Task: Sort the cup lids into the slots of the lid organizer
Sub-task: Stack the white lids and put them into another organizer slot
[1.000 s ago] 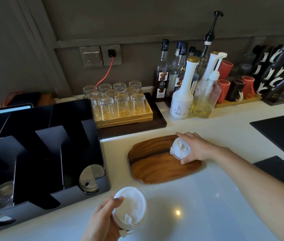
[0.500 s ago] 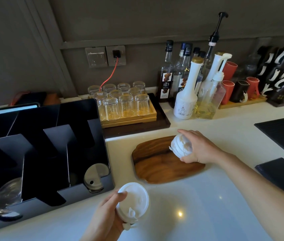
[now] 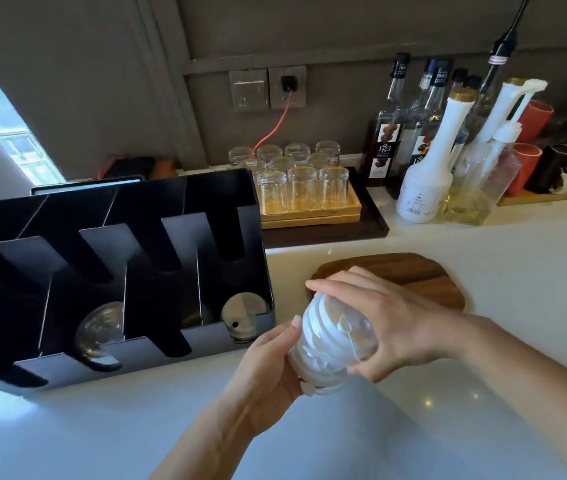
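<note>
We hold one stack of white cup lids (image 3: 330, 344) above the white bench (image 3: 344, 438), long axis tilted upper left to lower right, left hand (image 3: 268, 372) and right hand (image 3: 389, 327) both clasping it, beside the black lid organizer (image 3: 206, 337).

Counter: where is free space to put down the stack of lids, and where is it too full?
Free: the white counter in front of the lid organizer, and right of the wooden board. Crowded: the back edge, with glasses and bottles. Both hands hold the stack of lids.
</note>
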A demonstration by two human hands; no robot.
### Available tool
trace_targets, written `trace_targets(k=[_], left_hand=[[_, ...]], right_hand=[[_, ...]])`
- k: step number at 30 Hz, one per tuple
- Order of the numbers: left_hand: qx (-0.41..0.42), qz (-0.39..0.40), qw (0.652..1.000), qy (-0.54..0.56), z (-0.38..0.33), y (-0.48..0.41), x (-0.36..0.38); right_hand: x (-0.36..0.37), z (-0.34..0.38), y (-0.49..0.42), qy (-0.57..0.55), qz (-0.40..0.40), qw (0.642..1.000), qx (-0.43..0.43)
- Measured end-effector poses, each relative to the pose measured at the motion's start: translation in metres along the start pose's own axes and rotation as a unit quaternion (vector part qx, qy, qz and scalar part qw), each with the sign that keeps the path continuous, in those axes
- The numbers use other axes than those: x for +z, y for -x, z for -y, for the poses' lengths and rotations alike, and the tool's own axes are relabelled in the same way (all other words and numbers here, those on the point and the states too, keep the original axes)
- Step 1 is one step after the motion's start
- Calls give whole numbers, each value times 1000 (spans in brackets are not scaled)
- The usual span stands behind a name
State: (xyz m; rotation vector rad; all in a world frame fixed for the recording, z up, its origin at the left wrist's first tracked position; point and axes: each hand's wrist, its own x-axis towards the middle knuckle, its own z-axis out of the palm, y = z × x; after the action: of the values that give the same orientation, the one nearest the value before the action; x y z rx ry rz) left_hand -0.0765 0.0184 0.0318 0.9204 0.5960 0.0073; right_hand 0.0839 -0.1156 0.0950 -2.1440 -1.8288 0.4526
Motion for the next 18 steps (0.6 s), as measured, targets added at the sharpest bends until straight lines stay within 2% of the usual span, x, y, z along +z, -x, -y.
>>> trace_targets(k=[9, 14, 18], left_hand=[[18, 30, 999, -16, -4, 9, -8], [4, 68, 997, 36, -5, 14, -11], [69, 95, 993, -7, -2, 16, -19]], right_hand=[[2, 24, -17, 78, 45, 991, -97], [0, 28, -22, 114, 91, 982, -122], [2, 30, -22, 108, 116, 980, -123]])
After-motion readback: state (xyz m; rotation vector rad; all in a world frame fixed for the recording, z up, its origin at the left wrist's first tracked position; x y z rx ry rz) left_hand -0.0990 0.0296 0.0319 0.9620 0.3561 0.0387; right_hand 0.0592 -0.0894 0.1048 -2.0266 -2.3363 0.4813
